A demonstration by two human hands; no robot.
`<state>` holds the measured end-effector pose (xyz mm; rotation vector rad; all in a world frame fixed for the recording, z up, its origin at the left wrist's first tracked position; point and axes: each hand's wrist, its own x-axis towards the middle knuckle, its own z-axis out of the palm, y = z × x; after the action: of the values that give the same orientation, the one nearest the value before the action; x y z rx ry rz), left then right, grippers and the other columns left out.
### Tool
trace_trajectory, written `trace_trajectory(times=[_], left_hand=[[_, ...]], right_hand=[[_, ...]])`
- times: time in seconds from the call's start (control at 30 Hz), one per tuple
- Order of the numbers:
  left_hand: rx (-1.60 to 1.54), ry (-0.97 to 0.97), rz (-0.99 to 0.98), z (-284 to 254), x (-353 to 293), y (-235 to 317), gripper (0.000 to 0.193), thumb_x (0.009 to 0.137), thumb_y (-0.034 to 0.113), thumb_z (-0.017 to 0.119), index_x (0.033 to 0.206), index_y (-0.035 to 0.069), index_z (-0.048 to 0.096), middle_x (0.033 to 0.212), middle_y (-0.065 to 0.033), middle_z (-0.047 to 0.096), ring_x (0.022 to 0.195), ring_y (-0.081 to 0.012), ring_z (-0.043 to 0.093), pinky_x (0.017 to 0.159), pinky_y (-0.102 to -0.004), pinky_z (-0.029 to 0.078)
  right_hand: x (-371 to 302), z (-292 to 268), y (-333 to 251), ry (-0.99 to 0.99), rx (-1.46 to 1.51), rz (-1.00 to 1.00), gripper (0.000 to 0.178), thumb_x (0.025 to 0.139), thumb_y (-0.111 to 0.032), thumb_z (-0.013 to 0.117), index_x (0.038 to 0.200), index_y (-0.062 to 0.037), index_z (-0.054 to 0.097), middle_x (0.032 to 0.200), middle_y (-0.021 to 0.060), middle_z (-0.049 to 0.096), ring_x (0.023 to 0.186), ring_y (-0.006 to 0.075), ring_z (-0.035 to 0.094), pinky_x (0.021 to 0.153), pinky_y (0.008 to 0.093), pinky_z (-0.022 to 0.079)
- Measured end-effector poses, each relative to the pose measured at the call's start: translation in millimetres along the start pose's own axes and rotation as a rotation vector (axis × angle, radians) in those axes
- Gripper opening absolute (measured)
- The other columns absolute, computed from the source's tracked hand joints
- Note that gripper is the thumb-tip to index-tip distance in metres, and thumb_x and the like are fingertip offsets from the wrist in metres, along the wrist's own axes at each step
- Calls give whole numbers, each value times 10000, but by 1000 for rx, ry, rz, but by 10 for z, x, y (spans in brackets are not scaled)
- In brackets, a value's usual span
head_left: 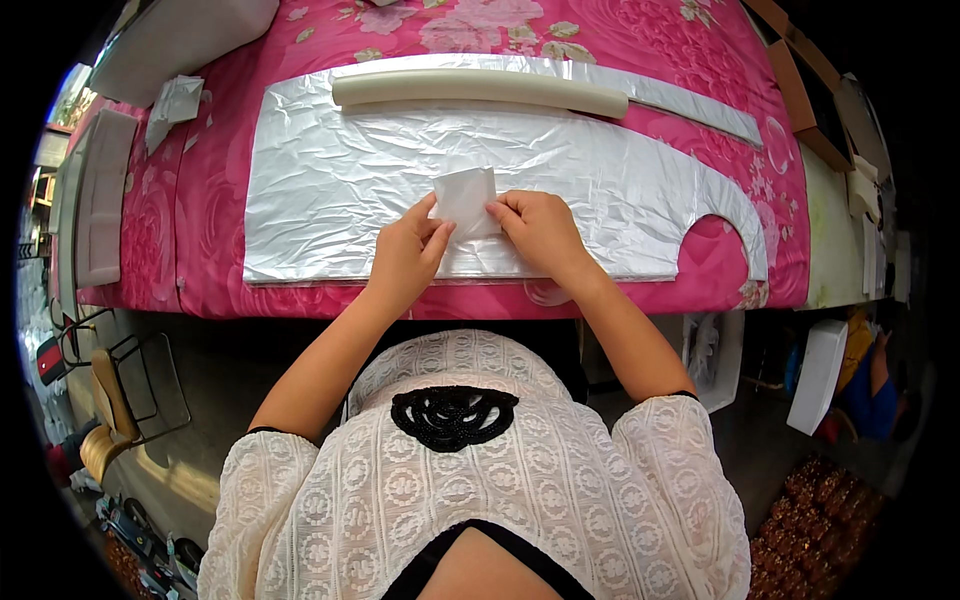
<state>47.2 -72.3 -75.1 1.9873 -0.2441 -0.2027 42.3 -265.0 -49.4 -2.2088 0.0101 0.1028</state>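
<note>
A small, pale, translucent rectangular sheet is held upright between my two hands, near the front edge of the table. My left hand pinches its left edge between thumb and fingers. On the opposite edge, my right hand grips it the same way. Beneath both hands lies a large silver foil-like sheet, wrinkled, with a curved cutout at its right end. Whether it is one layer or a stack of several is hard to make out, though its front edge looks layered.
A long cream roll lies across the foil's far side. Pink floral cloth covers the table. White foam boxes stand at the left, with a crumpled white piece near them. A brown cardboard box is at the right; a chair stands lower left.
</note>
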Motion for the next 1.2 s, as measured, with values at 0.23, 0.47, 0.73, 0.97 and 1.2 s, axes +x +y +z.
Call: trace_trajectory(times=[0.23,0.47,0.73,0.97,1.2], left_hand=[[168,-26,-225,-83,283,314,657,787,143,669,1332,-65,367,933,-152,658,716,-211,656,650,-291,497],[743,-37,538,135,223,192,741,812,278,630,1382,-47,287,1404,-208,341,1265,-325,364,1031,-421,306],[761,-162,413,301,242,79,1041,758,611,549,1400,-102,144,1479,-257,144,1400,-348,100,1129,-465,75],[625,-71,444,252,196,42,985,778,510,602,1415,-73,128,1486,-252,98,1391,-377,87,1117,-478,90],[-470,-307,-588,-491,-588,33,273,924,177,541,1087,-37,591,973,-116,667,916,-164,639,782,-257,508]], right_hand=[[336,-80,61,-284,58,344,312,836,-269,564,635,-48,654,541,43,610,481,153,570,509,317,469],[382,-72,63,-321,47,357,313,827,-278,561,626,-54,650,537,42,614,489,140,576,503,306,468],[241,-89,-31,-233,-59,241,239,747,-253,661,710,-18,643,603,81,620,564,183,612,545,296,463],[116,-221,-143,46,-657,-123,294,688,-233,733,872,-38,614,826,111,624,811,271,611,665,377,489],[429,520,12,0,-535,-571,618,866,-397,539,1346,-32,401,1435,212,306,1349,340,251,1105,437,194]])
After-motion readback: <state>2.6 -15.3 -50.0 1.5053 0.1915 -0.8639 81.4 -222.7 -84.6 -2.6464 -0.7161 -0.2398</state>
